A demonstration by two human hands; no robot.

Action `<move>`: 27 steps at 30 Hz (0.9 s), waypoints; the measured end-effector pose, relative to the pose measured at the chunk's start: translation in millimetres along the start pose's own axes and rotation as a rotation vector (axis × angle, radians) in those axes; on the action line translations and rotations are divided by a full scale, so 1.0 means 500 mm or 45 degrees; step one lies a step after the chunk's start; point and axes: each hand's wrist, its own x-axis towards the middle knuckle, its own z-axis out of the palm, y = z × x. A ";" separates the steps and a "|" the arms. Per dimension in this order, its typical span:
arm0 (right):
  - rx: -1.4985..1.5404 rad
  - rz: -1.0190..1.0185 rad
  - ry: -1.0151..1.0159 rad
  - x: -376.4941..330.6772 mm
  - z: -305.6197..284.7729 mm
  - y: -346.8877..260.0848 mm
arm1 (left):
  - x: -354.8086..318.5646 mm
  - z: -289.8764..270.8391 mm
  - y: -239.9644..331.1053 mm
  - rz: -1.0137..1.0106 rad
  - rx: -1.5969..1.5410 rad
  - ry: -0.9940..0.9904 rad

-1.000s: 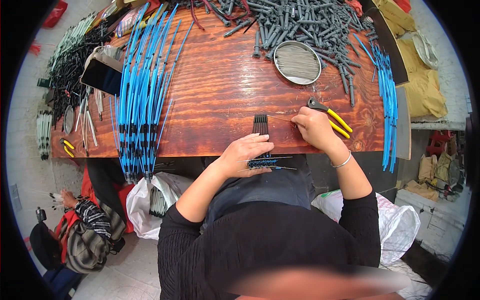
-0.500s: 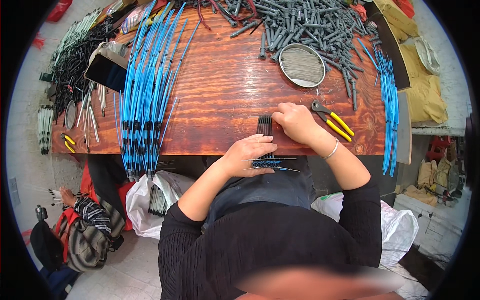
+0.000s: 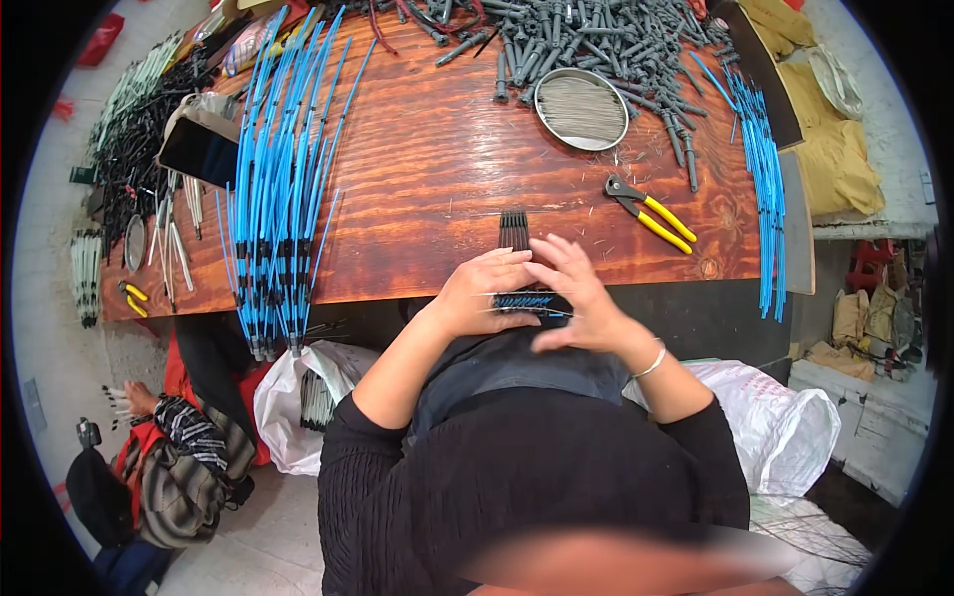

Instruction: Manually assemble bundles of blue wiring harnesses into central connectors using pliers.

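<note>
Worktop point(image 3: 427, 169) of red-brown grained wood; at near edge, bare L hand point(image 3: 479, 294), fingers pressed together; bare R hand point(image 3: 594, 306) just right, fingers spread. In L grip, flat row, slim black-&-blue rods point(image 3: 514, 232); best kept level, ends even.

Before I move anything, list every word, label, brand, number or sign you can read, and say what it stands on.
Nothing can be read with certainty.
White woven sack at right: faint coloured marks, too blurred.
Plastic packet at upper left: coloured marks, too small.
Bundle of black rods at the left hand: no lettering discernible.
</note>
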 end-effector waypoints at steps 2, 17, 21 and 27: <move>0.707 0.164 0.227 -0.001 0.059 -0.021 | -0.003 0.007 0.001 0.022 -0.011 0.021; 0.798 -0.045 0.346 -0.025 -0.030 -0.156 | -0.024 0.046 0.105 -0.076 -0.439 0.018; 0.741 -0.074 0.353 -0.019 0.025 -0.069 | -0.009 0.056 0.077 -0.088 -0.422 0.242; 1.032 0.172 0.443 -0.027 0.056 -0.098 | -0.042 0.103 0.094 -0.354 -0.652 0.467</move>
